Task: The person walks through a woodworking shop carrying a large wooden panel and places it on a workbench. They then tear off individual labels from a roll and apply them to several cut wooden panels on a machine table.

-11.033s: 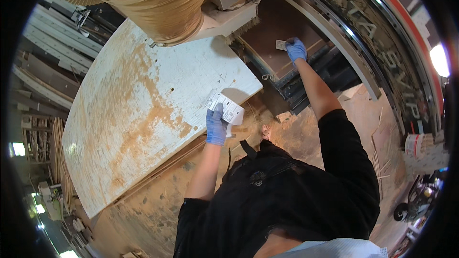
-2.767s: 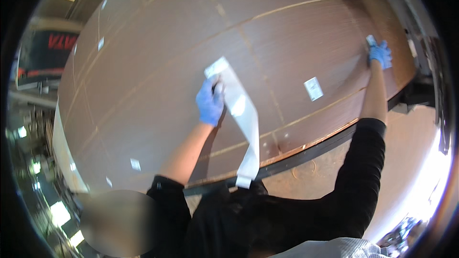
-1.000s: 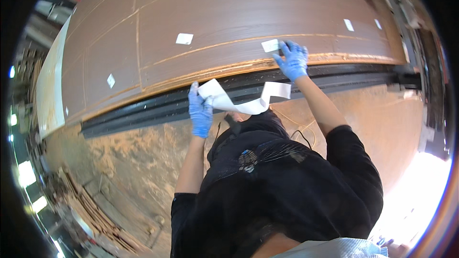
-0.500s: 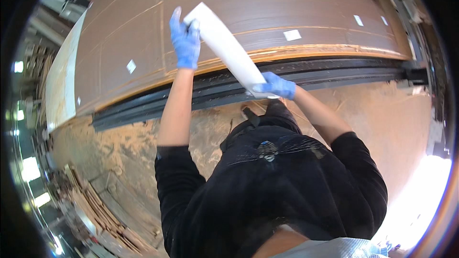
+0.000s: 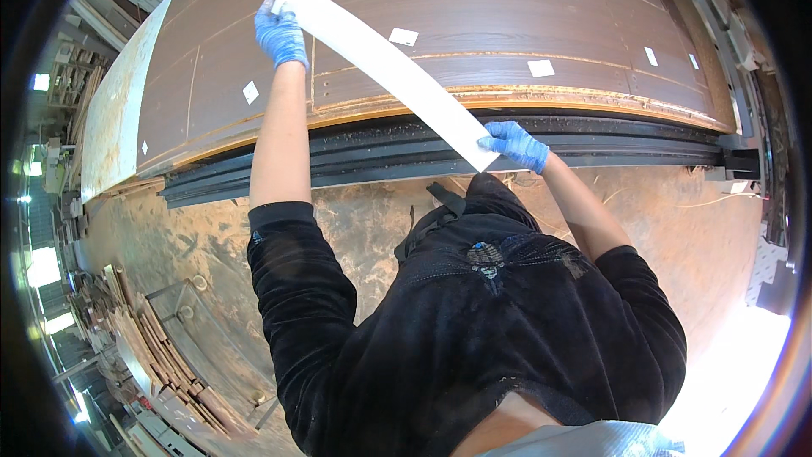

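Note:
A long, flat white strip (image 5: pixel 385 63) slants across my front, bowed along its length, above the near edge of a large brown board (image 5: pixel 474 8). Its material cannot be made out. Gripping the far left end is my left hand (image 5: pixel 282 34) in a blue glove, arm stretched out over the board. On the near right end, my right hand (image 5: pixel 518 145), also gloved in blue, pinches the strip's edge between thumb and fingers. Small white labels, such as the label (image 5: pixel 540 68) right of the strip, lie on the board's wood-grain face.
Black metal rails (image 5: pixel 372 152) run along the board's near side. A pale board (image 5: pixel 127 118) borders it on the left. Sawdust covers the floor (image 5: pixel 338 237). Wood offcuts (image 5: pixel 165 343) and a metal frame (image 5: pixel 182 305) are at lower left.
My left hand has moved left and farther away, closing from spread fingers onto the strip's end. The strip shows more of its length. My right hand has shifted slightly right with its end.

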{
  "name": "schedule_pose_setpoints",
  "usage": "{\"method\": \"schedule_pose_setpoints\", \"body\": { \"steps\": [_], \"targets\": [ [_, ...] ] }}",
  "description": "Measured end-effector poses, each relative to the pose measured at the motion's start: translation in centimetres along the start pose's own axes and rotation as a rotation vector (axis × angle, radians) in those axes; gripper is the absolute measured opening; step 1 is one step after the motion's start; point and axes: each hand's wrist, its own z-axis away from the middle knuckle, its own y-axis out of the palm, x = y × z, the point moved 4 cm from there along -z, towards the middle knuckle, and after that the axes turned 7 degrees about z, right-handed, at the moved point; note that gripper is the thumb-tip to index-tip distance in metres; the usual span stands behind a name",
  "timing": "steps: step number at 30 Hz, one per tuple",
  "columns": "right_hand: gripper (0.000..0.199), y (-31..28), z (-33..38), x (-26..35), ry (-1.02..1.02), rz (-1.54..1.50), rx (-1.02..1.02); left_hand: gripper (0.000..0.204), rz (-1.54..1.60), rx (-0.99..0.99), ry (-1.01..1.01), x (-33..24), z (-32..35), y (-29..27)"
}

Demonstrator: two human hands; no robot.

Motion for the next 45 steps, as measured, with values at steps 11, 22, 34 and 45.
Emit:
{"method": "schedule_pose_setpoints", "body": {
  "steps": [11, 22, 34, 45],
  "targets": [
    [0.027, -3.9, 3.7, -12.0, 0.294, 0.142, -0.098, 0.039, -0.312, 0.256, 0.317, -1.3, 4.1, -0.3],
    [0.042, -7.6, 1.6, -3.0, -0.028, 0.070, -0.301, 0.023, -0.221, 0.420, 0.279, 1.5, 9.1, 7.4],
    [0.027, -15.9, -4.4, 10.5, -0.484, -0.232, -0.601, 0.023, -0.231, 0.800, 0.236, -0.7, 18.2, 18.6],
    [0.015, -19.9, -2.4, 5.2, -0.354, -0.345, -0.640, 0.029, -0.432, 1.046, 0.240, 0.4, 21.1, 24.1]
  ]
}}
